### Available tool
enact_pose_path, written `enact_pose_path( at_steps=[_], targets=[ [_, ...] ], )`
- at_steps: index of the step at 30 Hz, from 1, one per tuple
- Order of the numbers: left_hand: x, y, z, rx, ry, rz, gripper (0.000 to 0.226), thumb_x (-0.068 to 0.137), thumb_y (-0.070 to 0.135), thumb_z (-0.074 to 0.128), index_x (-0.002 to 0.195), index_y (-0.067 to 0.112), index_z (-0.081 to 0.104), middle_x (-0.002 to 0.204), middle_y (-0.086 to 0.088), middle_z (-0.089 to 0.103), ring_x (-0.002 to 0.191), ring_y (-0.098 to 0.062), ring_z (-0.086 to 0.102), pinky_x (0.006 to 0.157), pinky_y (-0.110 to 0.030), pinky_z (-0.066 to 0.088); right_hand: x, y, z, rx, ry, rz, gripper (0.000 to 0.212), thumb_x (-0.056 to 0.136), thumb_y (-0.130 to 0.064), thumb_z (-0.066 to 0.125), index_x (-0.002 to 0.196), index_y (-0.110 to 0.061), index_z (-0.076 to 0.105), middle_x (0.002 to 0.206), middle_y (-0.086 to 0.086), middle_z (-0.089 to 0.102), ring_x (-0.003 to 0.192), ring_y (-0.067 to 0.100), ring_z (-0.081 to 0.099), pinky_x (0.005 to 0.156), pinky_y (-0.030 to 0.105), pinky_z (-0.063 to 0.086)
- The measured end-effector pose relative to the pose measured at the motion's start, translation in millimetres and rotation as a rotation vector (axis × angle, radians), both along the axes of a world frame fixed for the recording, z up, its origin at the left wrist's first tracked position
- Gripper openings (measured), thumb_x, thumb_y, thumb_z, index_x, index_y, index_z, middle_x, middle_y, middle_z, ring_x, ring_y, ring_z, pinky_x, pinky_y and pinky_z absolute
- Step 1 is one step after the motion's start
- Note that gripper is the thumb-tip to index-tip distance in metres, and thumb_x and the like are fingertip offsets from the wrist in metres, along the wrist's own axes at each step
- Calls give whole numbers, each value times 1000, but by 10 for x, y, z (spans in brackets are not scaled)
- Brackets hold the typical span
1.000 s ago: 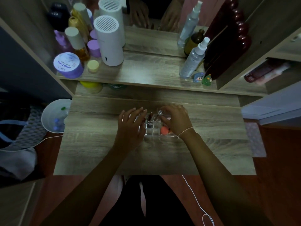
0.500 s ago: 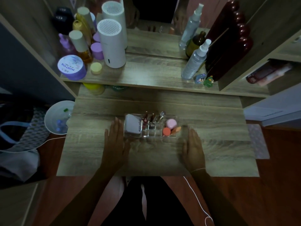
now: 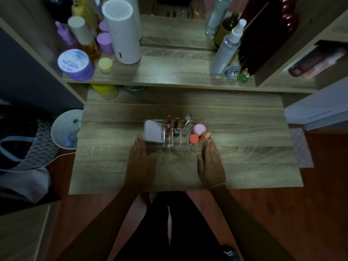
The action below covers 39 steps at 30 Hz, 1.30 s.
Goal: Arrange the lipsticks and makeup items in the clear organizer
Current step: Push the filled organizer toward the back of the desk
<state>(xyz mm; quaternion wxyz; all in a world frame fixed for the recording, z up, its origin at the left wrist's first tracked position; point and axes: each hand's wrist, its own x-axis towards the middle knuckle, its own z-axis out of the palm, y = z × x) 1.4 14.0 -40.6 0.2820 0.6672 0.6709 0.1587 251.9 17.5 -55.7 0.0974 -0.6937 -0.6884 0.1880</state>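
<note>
Organizer [image 3: 185, 143] just beyond both flat hands.

white cylinder [image 3: 123, 32] | spray bottle [image 3: 225, 51] | purple jar [image 3: 75, 65] | bin [image 3: 65, 129]

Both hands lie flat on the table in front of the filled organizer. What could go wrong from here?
1. The lipsticks stand tall above the organizer wall; a push by the left hand or right hand could tip them.
2. The orange item leans at the right wall and might slip out.
3. Clear walls in dim light are easy to bump.
</note>
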Motion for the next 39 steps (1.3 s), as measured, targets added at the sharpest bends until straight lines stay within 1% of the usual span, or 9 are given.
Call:
enact_pose_path(
  at_steps=[4,8,12,14,18,21,26,35,39],
  targets=[
    [-1,-5,-53,-15,55,-30,76,83,32,30,143,-11,11,150,-33,22,140,-41,23,115,-53,17,10,6,-28,9,-17,15,64,98,-29,38,149,-8,6,158,16,15,147,26,14,119,43,16],
    [-21,-5,-103,-2,99,-46,77,83,32,30,144,-9,7,151,-31,20,141,-38,22,116,-50,16,11,-1,-43,4,-28,32,66,97,-30,38,150,-12,2,159,14,13,147,24,13,119,47,17],
    [-23,-4,-122,12,90,-29,74,87,32,33,145,-6,8,151,-29,23,139,-38,26,115,-50,23,33,4,-44,-7,-136,34,63,97,-40,28,149,-11,7,157,15,21,145,29,20,117,51,21],
    [-38,-3,-133,11,103,-36,75,87,33,35,146,-4,5,152,-27,21,140,-35,24,117,-47,18,48,12,-45,-10,-184,42,64,96,-44,25,149,-10,10,156,15,25,144,31,22,117,52,21],
    [-10,8,-126,6,131,-58,76,91,41,32,147,-2,5,155,-24,17,142,-31,20,118,-42,10,118,23,-54,3,-212,45,69,95,-50,28,149,-11,7,156,13,25,144,31,22,117,52,18],
    [61,34,-109,20,134,-86,80,91,45,38,148,0,5,156,-21,16,144,-28,18,119,-43,10,209,52,-21,-5,-216,36,72,94,-54,28,149,-11,8,156,14,26,144,32,23,117,52,19],
    [273,82,-59,32,106,-78,78,91,53,31,148,6,7,154,-20,22,142,-28,22,118,-44,10,452,102,38,-40,-218,54,72,94,-56,21,149,-11,11,156,14,26,144,32,23,117,55,23],
    [835,156,-70,16,144,-111,76,90,52,35,146,6,13,151,-21,29,141,-28,25,117,-49,18,1098,233,103,-79,-205,99,72,95,-53,32,149,-9,12,157,13,24,145,31,21,119,53,16],
    [1115,241,-106,9,173,-148,81,89,58,26,146,1,13,150,-23,30,141,-30,26,117,-50,18,1397,263,106,-69,-227,95,72,95,-53,32,148,-8,14,155,13,28,143,30,27,118,54,17]
  ],
)
